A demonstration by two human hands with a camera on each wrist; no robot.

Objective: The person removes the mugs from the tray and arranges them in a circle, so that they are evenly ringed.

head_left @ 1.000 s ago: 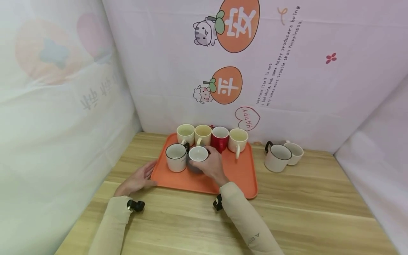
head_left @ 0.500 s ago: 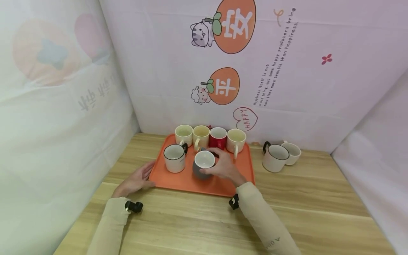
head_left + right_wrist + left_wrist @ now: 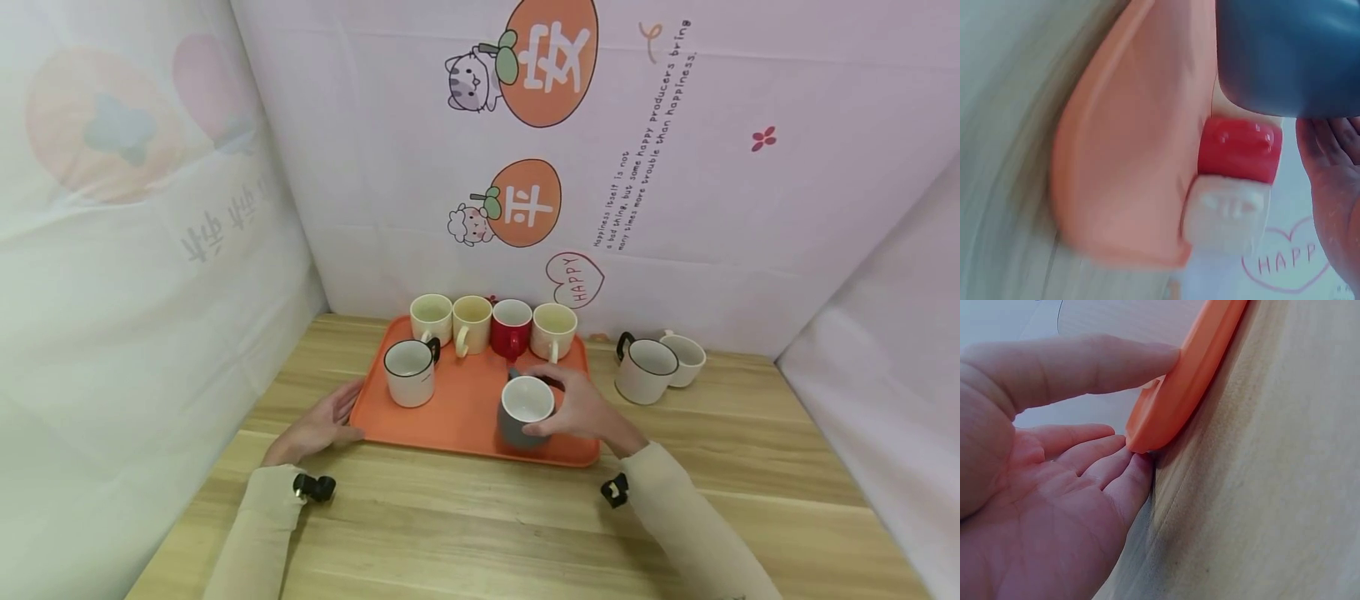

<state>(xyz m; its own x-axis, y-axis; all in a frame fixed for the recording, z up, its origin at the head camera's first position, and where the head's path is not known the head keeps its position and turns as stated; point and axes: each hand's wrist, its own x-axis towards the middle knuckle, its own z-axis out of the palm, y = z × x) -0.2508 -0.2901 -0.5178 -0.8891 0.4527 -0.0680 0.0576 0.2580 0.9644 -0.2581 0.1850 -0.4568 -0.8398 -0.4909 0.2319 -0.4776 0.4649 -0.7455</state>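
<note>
In the head view my right hand grips a grey mug with a white inside, over the front right part of the orange tray. The right wrist view shows that mug large and held above the tray surface. My left hand is at the tray's front left corner. Its straight fingers and thumb touch the tray's rim. A white black-rimmed mug stands on the tray's left side. Along the tray's back stand a pale green mug, a yellow mug, a red mug and a cream mug.
Right of the tray, a white mug with black handle and a white cup stand close together on the wooden table. White printed cloth rises behind the table and on both sides.
My right hand has moved the grey mug rightward and toward the front, away from beside the black-rimmed mug. The left hand stays at the tray corner; the view has shifted slightly.
</note>
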